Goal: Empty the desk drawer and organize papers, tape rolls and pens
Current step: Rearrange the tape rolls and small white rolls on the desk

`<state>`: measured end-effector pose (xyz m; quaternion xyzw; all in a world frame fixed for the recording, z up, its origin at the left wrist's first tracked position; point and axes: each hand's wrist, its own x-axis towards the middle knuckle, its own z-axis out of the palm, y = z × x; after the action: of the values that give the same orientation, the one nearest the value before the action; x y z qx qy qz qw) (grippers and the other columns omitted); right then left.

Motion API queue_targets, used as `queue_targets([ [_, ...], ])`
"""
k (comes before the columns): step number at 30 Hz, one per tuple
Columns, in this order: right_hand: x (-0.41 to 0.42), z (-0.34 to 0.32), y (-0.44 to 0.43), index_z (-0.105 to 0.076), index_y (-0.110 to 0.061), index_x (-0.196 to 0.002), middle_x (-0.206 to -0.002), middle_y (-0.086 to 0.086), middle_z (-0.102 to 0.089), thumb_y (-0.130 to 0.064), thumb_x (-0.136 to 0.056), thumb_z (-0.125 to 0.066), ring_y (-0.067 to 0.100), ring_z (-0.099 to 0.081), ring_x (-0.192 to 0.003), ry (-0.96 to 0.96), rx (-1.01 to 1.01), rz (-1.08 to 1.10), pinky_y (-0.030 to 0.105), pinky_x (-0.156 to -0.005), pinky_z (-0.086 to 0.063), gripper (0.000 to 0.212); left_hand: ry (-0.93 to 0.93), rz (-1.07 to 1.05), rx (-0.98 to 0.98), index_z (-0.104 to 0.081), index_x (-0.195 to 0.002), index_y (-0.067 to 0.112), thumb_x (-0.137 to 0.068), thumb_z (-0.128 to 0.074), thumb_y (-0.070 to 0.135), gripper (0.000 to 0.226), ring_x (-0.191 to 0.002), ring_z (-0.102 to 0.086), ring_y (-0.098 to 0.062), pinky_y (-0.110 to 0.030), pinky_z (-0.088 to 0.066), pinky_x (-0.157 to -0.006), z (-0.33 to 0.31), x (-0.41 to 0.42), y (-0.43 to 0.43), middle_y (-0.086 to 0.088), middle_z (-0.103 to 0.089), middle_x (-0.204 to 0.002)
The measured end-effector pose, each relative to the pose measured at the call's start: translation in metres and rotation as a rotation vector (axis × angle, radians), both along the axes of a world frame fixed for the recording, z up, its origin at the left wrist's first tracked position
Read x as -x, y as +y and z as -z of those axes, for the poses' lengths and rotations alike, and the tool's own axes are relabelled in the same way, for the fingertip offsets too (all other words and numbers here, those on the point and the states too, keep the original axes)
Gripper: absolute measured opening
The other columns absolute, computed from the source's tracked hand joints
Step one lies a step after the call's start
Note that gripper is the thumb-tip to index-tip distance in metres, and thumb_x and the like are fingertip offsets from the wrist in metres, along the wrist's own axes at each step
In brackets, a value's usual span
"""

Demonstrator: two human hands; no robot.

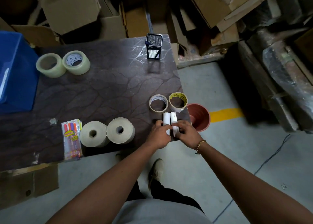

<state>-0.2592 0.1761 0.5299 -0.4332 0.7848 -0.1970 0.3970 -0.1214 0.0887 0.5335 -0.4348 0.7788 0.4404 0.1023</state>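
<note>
Two white paper rolls lie side by side near the desk's front right corner. My left hand (160,134) holds the left roll (166,119) and my right hand (185,133) holds the right roll (173,119), fingers curled over their near ends. Just behind them stand two thin tape rolls, one white-cored (158,103) and one yellow-cored (178,102). Two fat beige tape rolls (107,132) sit at the front centre, with a pack of coloured pens (72,139) to their left. Two clear tape rolls (63,64) rest at the back left.
A black mesh pen holder (153,46) stands at the dark desk's (101,91) back right. A blue bin (16,71) is at the left edge. A terracotta pot (199,117) sits on the floor beside the right corner. Cardboard boxes (74,8) crowd behind.
</note>
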Motion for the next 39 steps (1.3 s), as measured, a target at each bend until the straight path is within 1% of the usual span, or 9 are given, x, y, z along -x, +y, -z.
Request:
queue_targets([
  [6,0.006,-0.005,0.001,-0.056,-0.018,-0.135,-0.141,0.005,-0.048,-0.011,-0.084,-0.063,0.021,-0.050,-0.125,-0.016,-0.004,-0.015,0.023,-0.101,-0.038,0.053,0.006,0.034,-0.010,-0.052,-0.137,0.033,-0.085,-0.059,0.023,0.053,-0.134,-0.039,-0.029,-0.037,-0.038,-0.109,-0.002,-0.003,-0.003,-0.006,-0.030,-0.150],
  [10,0.000,-0.013,0.000,-0.053,-0.022,-0.135,-0.141,0.001,-0.046,-0.023,-0.084,-0.060,0.021,-0.048,-0.125,0.172,0.065,-0.045,0.035,-0.097,-0.047,0.052,0.071,0.008,0.108,-0.055,-0.134,0.032,-0.087,-0.060,0.028,0.047,-0.141,-0.030,-0.022,-0.038,-0.035,-0.111,-0.011,-0.021,-0.004,0.000,-0.026,-0.156],
  [12,-0.009,-0.019,-0.008,-0.053,-0.022,-0.131,-0.135,0.001,-0.049,-0.027,-0.084,-0.058,0.022,-0.050,-0.121,0.247,0.179,-0.048,0.036,-0.092,-0.049,0.048,0.157,-0.053,0.186,-0.061,-0.125,0.029,-0.086,-0.060,0.028,0.039,-0.135,-0.038,-0.018,-0.036,-0.039,-0.108,-0.014,-0.037,-0.008,0.004,-0.039,-0.146],
  [17,-0.060,-0.026,-0.047,-0.050,-0.026,-0.132,-0.129,-0.002,-0.051,-0.042,-0.082,-0.061,0.020,-0.053,-0.115,0.131,0.238,-0.188,0.040,-0.094,-0.050,0.054,0.290,-0.344,0.419,-0.068,-0.101,0.024,-0.084,-0.054,0.027,0.022,-0.103,-0.057,-0.019,-0.033,-0.047,-0.088,-0.030,-0.092,-0.024,0.004,-0.059,-0.107],
  [20,-0.097,-0.027,-0.072,-0.041,-0.025,-0.141,-0.137,0.002,-0.044,-0.053,-0.079,-0.061,0.023,-0.049,-0.125,0.082,0.220,-0.327,0.040,-0.098,-0.047,0.071,0.226,-0.511,0.614,-0.068,-0.093,0.022,-0.078,-0.049,0.030,0.026,-0.098,-0.057,-0.025,-0.037,-0.046,-0.086,-0.037,-0.138,-0.037,0.000,-0.062,-0.099],
  [22,-0.121,-0.026,-0.087,-0.035,-0.025,-0.144,-0.140,0.002,-0.041,-0.057,-0.073,-0.067,0.024,-0.047,-0.127,0.062,0.193,-0.386,0.040,-0.102,-0.045,0.084,0.075,-0.570,0.687,-0.067,-0.102,0.027,-0.072,-0.052,0.034,0.034,-0.106,-0.052,-0.027,-0.040,-0.044,-0.090,-0.035,-0.169,-0.044,0.002,-0.059,-0.111],
  [26,-0.155,-0.017,-0.104,-0.021,-0.030,-0.147,-0.150,0.002,-0.027,-0.062,-0.057,-0.076,0.031,-0.038,-0.134,0.076,0.127,-0.420,0.046,-0.106,-0.043,0.110,-0.162,-0.585,0.506,-0.035,-0.145,0.031,-0.068,-0.072,0.050,0.087,-0.140,-0.025,-0.029,-0.050,-0.030,-0.107,-0.020,-0.215,-0.054,-0.003,-0.025,-0.155],
  [29,-0.165,-0.011,-0.108,-0.013,-0.030,-0.152,-0.156,0.005,-0.018,-0.053,-0.058,-0.083,0.033,-0.031,-0.139,0.110,0.097,-0.395,0.048,-0.105,-0.045,0.119,-0.128,-0.459,0.342,-0.001,-0.154,0.033,-0.064,-0.079,0.050,0.121,-0.147,-0.018,-0.029,-0.050,-0.037,-0.109,-0.005,-0.233,-0.063,-0.004,-0.004,-0.161],
  [39,-0.153,-0.008,-0.164,-0.015,-0.036,-0.148,-0.138,-0.002,-0.031,-0.045,-0.056,-0.075,0.029,-0.047,-0.122,0.204,0.071,-0.327,0.042,-0.081,-0.054,0.111,-0.021,-0.439,0.359,-0.007,-0.152,0.038,-0.063,-0.076,0.052,0.113,-0.132,-0.041,-0.028,-0.043,-0.049,-0.094,0.002,-0.211,-0.137,0.002,-0.022,-0.149],
])
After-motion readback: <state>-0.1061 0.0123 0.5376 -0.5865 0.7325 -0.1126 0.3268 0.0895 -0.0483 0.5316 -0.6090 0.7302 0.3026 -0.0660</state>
